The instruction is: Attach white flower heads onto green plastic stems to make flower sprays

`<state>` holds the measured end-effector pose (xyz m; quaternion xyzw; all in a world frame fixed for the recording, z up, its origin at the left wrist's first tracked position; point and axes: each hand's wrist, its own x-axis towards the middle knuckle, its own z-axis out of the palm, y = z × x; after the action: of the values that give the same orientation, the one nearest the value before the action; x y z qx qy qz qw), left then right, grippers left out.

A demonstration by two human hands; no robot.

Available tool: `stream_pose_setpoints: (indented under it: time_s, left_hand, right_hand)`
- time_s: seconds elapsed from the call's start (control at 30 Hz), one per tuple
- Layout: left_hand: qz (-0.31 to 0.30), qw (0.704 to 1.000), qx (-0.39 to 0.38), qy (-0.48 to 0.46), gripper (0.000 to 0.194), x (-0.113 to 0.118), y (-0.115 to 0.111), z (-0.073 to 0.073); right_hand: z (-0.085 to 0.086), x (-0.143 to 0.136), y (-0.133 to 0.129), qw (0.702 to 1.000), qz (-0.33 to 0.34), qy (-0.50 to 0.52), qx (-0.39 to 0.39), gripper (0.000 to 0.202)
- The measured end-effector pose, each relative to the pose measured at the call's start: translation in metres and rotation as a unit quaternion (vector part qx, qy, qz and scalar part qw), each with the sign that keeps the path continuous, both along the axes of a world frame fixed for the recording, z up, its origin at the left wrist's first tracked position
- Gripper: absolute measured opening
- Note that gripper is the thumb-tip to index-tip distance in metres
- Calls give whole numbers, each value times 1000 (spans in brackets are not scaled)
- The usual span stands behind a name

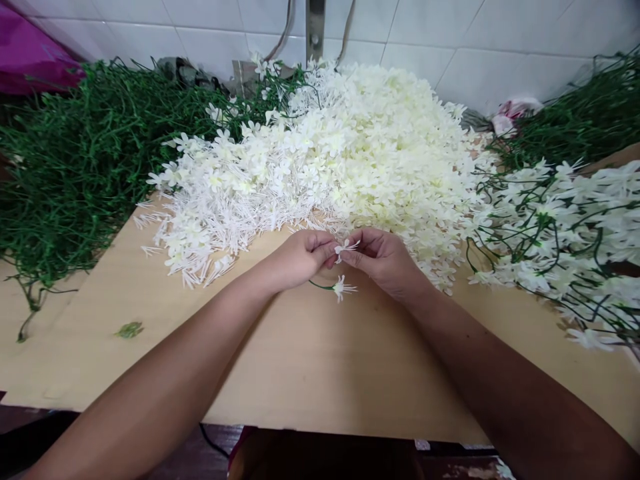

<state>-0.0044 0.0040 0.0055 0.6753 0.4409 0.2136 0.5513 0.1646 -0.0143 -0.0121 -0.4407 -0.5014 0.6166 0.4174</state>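
Observation:
My left hand (309, 259) is closed in a pinch, with a green plastic stem coming out below it. A small white artificial flower (344, 289) with thin stamens sits at that stem's end. Fingertip to fingertip with it, my right hand (385, 259) pinches a second white flower (346, 249), whose stamens point right. Its base is hidden behind the fingers. Just beyond both hands lies a big heap of loose white petals (390, 153). White stamen pieces (225, 220) are spread along the heap's front left.
Green plastic stems (100, 140) are piled at the left, and more stems (585, 113) at the far right. Stems with white flowers (560, 233) lie on the right. A green scrap (130, 329) rests on the tan board (310, 373). A tiled wall (420, 33) stands behind.

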Motion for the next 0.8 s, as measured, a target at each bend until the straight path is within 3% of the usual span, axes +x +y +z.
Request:
stream_pose_setpoints:
  time_s: [0.27,0.53,0.8]
  left_hand:
    - [-11,999,12,-30,30,-3,1,2]
    - [-26,998,50,-37,29,0,-1,0]
    - [-22,996,83,-13,31,2,-1,-5]
  right_hand:
    - [2,2,2,1000,-4,29,-9,31]
    - [2,6,5,996,24,51,-66,29]
    - [1,2,2,998,-33,19,-57,23]
